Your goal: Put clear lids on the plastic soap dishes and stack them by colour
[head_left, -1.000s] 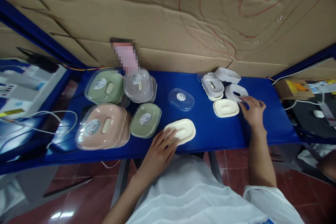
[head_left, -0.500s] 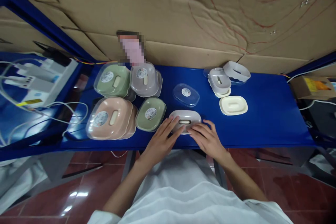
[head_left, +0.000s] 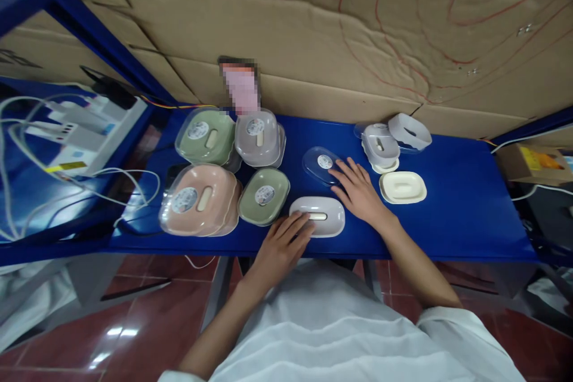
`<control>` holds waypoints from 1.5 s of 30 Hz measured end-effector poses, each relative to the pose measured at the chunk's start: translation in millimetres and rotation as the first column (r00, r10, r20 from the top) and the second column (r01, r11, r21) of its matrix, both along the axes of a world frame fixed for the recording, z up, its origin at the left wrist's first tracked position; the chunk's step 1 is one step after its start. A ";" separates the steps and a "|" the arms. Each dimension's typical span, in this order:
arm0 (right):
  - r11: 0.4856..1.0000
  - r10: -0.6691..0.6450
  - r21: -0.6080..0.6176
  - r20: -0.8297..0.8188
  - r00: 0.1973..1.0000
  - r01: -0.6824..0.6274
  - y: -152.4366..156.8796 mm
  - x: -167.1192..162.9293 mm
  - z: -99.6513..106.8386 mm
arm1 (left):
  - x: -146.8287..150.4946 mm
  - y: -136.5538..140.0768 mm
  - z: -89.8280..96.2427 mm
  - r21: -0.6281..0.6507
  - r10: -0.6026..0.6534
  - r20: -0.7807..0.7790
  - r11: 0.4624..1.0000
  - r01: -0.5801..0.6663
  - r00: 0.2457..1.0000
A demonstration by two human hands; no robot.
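Observation:
A pale lilac-grey oval soap box (head_left: 328,227) with a cream insert in its slot lies on the blue tabletop in front of me. My left hand (head_left: 285,242) rests on its left side, fingers stretched out over the rim. Behind it lies a clear plastic lid (head_left: 313,162) with a round label. The fingers of my right hand (head_left: 359,189) are spread at the lid's right edge; whether they press on it I cannot tell. A cream oval tray (head_left: 403,187) lies to the right of that hand.
Green (head_left: 203,138), grey (head_left: 255,142) and pink lidded boxes (head_left: 197,203) are grouped at left, beside a smaller green box (head_left: 262,206). Grey parts (head_left: 409,131) stand at the back right. A power strip (head_left: 105,137) with cables lies far left; cardboard (head_left: 304,30) walls the back.
My right hand has left the lilac-grey box and reached forward to the clear lid. My left hand stays at the box. The view has shifted slightly.

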State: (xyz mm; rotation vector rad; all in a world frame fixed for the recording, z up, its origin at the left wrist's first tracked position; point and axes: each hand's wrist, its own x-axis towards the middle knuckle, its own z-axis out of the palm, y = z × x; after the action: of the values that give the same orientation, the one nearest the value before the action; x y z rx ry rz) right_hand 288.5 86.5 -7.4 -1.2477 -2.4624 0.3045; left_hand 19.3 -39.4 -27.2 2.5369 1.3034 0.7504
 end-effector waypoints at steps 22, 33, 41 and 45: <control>0.970 0.241 -0.039 0.002 0.971 -0.240 -47.3 11.4 -6.8 | 21.4 27.2 -6.7 -0.315 0.287 0.301 0.930 -0.189 0.909; 0.984 -0.169 0.048 -0.030 0.985 0.171 3.8 -40.9 23.1 | 24.0 24.0 0.0 -0.288 0.210 0.294 0.950 -0.123 0.933; 0.938 -0.290 0.181 -0.058 0.955 0.296 55.8 0.8 24.2 | 21.6 21.4 -2.7 -0.253 0.146 0.261 0.964 -0.078 0.954; 0.820 -0.520 0.294 0.022 0.854 0.491 61.6 46.4 12.5 | 21.0 22.5 -2.8 -0.214 0.110 0.249 0.975 -0.057 0.962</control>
State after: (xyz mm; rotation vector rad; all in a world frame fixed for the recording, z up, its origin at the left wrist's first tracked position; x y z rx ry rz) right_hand 334.9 148.1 5.1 -1.7492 -2.0411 -0.2492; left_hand 40.4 -16.9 -30.0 2.1517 1.3297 0.8816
